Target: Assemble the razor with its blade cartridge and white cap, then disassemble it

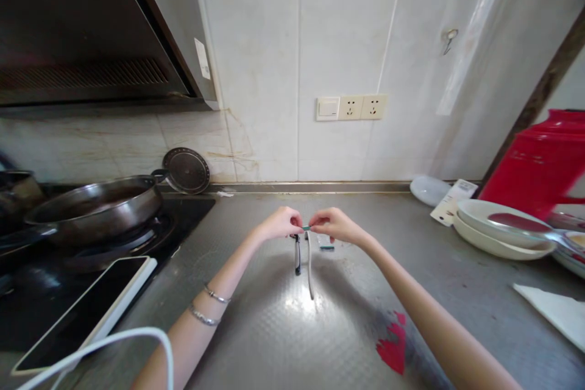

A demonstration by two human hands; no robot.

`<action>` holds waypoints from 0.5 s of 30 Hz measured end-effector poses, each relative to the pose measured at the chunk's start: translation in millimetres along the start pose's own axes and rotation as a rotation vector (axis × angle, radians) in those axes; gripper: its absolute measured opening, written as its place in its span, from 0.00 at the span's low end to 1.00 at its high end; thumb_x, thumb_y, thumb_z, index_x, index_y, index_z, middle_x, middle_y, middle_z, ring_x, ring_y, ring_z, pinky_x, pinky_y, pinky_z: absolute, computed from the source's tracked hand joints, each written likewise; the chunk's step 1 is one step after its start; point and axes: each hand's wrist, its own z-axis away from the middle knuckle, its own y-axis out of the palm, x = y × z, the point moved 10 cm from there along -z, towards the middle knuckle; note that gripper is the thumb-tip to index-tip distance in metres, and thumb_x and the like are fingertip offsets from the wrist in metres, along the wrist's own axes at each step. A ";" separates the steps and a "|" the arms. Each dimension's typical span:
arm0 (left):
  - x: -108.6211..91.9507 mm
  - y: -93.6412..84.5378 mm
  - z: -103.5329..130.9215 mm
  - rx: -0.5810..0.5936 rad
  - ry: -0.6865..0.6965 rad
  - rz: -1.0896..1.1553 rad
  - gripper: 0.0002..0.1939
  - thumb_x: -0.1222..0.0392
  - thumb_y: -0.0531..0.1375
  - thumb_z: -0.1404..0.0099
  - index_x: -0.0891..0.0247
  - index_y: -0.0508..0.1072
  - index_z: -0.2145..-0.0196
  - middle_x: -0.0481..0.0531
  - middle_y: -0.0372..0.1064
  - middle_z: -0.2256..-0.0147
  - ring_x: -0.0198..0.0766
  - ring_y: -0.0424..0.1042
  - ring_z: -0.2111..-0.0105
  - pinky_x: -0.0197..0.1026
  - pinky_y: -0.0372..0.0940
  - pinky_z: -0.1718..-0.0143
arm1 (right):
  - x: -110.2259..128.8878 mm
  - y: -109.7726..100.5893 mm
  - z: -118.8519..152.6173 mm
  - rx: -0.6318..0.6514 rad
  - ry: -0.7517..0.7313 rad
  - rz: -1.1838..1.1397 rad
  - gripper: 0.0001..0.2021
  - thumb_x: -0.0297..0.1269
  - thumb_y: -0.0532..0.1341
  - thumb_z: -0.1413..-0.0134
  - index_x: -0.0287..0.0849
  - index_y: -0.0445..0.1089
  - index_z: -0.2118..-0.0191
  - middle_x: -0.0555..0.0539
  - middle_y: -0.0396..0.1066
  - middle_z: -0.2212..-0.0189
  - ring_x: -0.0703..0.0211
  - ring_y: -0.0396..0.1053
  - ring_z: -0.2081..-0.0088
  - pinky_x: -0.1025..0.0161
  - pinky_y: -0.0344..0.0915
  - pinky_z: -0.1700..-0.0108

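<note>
My left hand (pixel 284 223) and my right hand (pixel 337 225) meet over the metal counter, each pinching an end of a small green piece (pixel 306 228). Its exact kind is too small to make out. Under the fingers, a thin dark tool-like object (pixel 298 256) lies lengthwise on the counter; its upper end is partly covered by my left hand. Beside it a whitish cord-like strip (pixel 310 268) runs toward me. Just below my right hand lies a small clear packet (pixel 326 240) with a dark green strip (pixel 327 248) at its lower edge.
On the left, a steel pan (pixel 95 210) stands on the black stove (pixel 192 210), with a phone (pixel 86 314) and white cable (pixel 137 333) nearer me. At right are stacked white bowls (pixel 498 231), a red jug (pixel 539 158) and a white sheet (pixel 553 311). A red patch (pixel 393 347) marks the counter.
</note>
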 end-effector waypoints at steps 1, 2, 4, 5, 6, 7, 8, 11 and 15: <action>-0.4 -0.3 0.0 -0.005 -0.001 -0.003 0.10 0.59 0.59 0.50 0.69 0.72 0.72 0.49 0.67 0.79 0.30 0.64 0.81 0.31 0.58 0.81 | 0.6 0.2 0.3 0.006 0.000 -0.013 0.11 0.36 0.59 0.55 0.35 0.73 0.67 0.49 0.70 0.76 0.68 0.63 0.79 0.74 0.62 0.86; -0.6 -0.6 0.0 -0.009 -0.001 -0.002 0.10 0.59 0.59 0.50 0.69 0.72 0.72 0.49 0.67 0.80 0.30 0.64 0.81 0.31 0.58 0.81 | 0.2 -0.2 0.3 0.007 0.007 -0.025 0.11 0.37 0.59 0.55 0.35 0.72 0.66 0.49 0.70 0.76 0.68 0.63 0.79 0.73 0.62 0.86; -0.6 -1.1 -0.2 -0.017 -0.001 0.015 0.10 0.58 0.59 0.50 0.69 0.72 0.72 0.49 0.67 0.80 0.31 0.64 0.81 0.31 0.58 0.81 | -1.7 -2.6 -0.2 -0.003 0.024 -0.038 0.11 0.37 0.60 0.55 0.35 0.72 0.67 0.49 0.69 0.77 0.68 0.63 0.79 0.74 0.62 0.86; -0.7 -1.5 -0.4 -0.023 0.002 0.024 0.10 0.58 0.59 0.50 0.69 0.72 0.72 0.49 0.67 0.80 0.31 0.64 0.81 0.31 0.58 0.81 | -2.8 -4.4 -0.5 -0.011 0.030 -0.038 0.11 0.37 0.60 0.55 0.34 0.72 0.67 0.49 0.69 0.78 0.68 0.63 0.79 0.74 0.61 0.86; -0.6 -2.1 -0.5 -0.031 0.003 0.031 0.11 0.58 0.59 0.50 0.69 0.72 0.71 0.49 0.67 0.80 0.31 0.65 0.81 0.31 0.58 0.81 | -4.0 -6.5 -0.9 -0.019 0.035 -0.036 0.11 0.37 0.60 0.55 0.34 0.73 0.68 0.49 0.69 0.78 0.68 0.63 0.79 0.74 0.61 0.86; -0.4 -2.8 -0.7 -0.039 0.004 0.033 0.11 0.59 0.59 0.50 0.69 0.73 0.71 0.49 0.67 0.80 0.31 0.65 0.81 0.31 0.58 0.81 | -5.2 -8.9 -1.2 -0.027 0.037 -0.034 0.10 0.37 0.60 0.55 0.35 0.73 0.68 0.49 0.69 0.78 0.68 0.63 0.79 0.74 0.61 0.85; 0.1 -3.7 -0.9 -0.047 0.004 0.028 0.11 0.59 0.59 0.50 0.69 0.73 0.71 0.49 0.68 0.80 0.31 0.64 0.81 0.32 0.58 0.81 | -6.6 -11.7 -1.5 -0.034 0.038 -0.033 0.11 0.37 0.60 0.55 0.35 0.73 0.68 0.49 0.69 0.79 0.68 0.63 0.79 0.74 0.61 0.85; 1.5 -7.7 -1.6 -0.075 0.013 -0.021 0.10 0.59 0.58 0.49 0.69 0.74 0.71 0.49 0.68 0.80 0.31 0.64 0.80 0.32 0.58 0.80 | -15.2 -20.8 -1.6 -0.043 0.053 -0.031 0.12 0.38 0.60 0.56 0.35 0.74 0.68 0.48 0.70 0.78 0.66 0.64 0.78 0.73 0.62 0.85; 4.6 -14.7 -2.7 -0.119 0.035 -0.112 0.09 0.61 0.57 0.50 0.69 0.75 0.73 0.50 0.69 0.79 0.33 0.66 0.77 0.33 0.59 0.75 | -43.4 -30.0 0.5 -0.023 0.146 0.018 0.11 0.35 0.60 0.57 0.34 0.74 0.69 0.48 0.70 0.79 0.67 0.63 0.79 0.73 0.63 0.85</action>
